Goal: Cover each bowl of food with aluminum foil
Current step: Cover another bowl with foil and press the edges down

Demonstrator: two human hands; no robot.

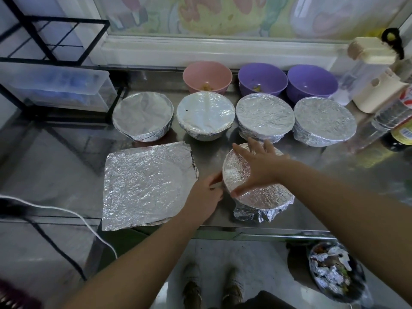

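Observation:
A foil-covered bowl point(260, 197) stands near the steel counter's front edge. My right hand point(256, 166) lies flat on its top with fingers spread. My left hand point(205, 195) touches the bowl's left side, fingers against the foil. A flat stack of foil sheets point(145, 186) lies to the left of it. Behind stand several foil-covered bowls in a row point(143, 115) point(206, 114) point(265, 117) point(324, 121). At the back are a pink bowl point(207, 76) and two purple bowls point(263, 79) point(312, 82), uncovered, with a little food showing in two of them.
A black wire rack with a clear plastic box point(55, 85) stands at the left. Bottles and a cream dispenser point(376, 85) crowd the right end of the steel counter point(345, 175). A white cable point(66, 212) hangs at the left. A bin with foil scraps point(334, 273) sits on the floor.

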